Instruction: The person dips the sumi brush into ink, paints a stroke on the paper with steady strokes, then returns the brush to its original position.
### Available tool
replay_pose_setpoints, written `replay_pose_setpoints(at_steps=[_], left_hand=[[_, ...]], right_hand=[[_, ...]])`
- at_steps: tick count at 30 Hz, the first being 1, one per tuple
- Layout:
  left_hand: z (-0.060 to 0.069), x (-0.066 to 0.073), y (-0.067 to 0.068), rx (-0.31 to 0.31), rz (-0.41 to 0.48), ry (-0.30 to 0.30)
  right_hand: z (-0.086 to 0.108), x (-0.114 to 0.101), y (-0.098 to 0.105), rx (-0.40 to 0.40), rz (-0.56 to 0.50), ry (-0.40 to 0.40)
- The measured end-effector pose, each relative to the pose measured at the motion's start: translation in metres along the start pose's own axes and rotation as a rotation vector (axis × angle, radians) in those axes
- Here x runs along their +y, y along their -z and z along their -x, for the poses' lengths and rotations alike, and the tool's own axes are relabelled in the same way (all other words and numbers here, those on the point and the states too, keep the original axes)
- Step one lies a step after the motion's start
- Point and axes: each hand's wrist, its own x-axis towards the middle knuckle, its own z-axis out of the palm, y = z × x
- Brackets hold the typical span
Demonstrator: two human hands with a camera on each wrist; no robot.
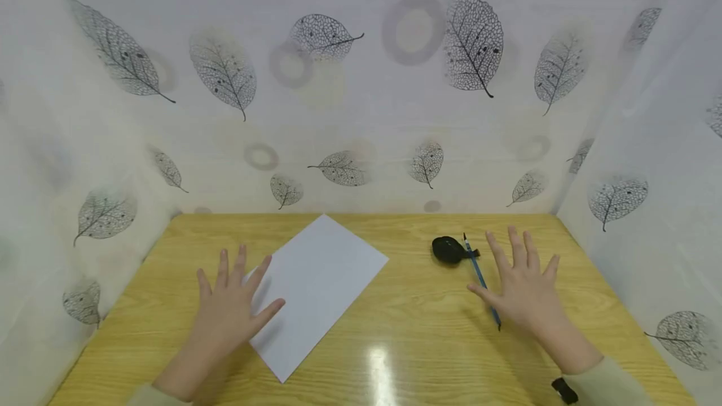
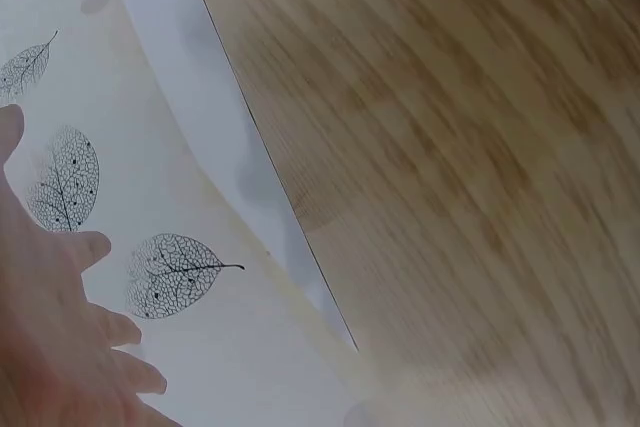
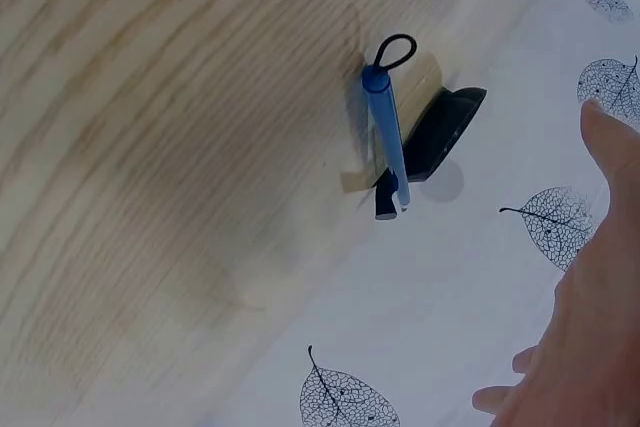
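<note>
My left hand (image 1: 228, 306) hovers with spread fingers over the left edge of a white sheet of paper (image 1: 321, 293), holding nothing. Fingers apart, my right hand (image 1: 524, 287) is held above the table just right of a blue brush (image 1: 481, 277). The brush has a dark tip at its far end and a cord loop at the near end, seen in the right wrist view. Its upper part lies across the narrow handle of a small black dish (image 1: 448, 250). In the left wrist view, part of the left hand (image 2: 60, 317) shows at the lower left.
The wooden table (image 1: 417, 331) is bordered at the back and sides by a pale curtain (image 1: 361, 111) printed with leaves. A black strap (image 1: 564, 390) sits at the right sleeve (image 1: 606, 384). Light glares off the table near the front.
</note>
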Motion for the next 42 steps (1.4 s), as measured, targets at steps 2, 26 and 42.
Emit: replay_pose_setpoints(at_steps=[2,26,42], left_hand=[[0.0,-0.002,0.0,0.0,-0.008,-0.014],[0.001,-0.026,0.0,0.101,0.003,-0.276],[-0.003,-0.039,-0.004,0.076,-0.003,-0.443]], right_hand=[[0.0,0.002,0.001,0.004,0.002,0.002],[0.001,0.036,0.011,0.094,0.096,0.176],[-0.005,0.05,0.013,0.126,0.198,0.475]])
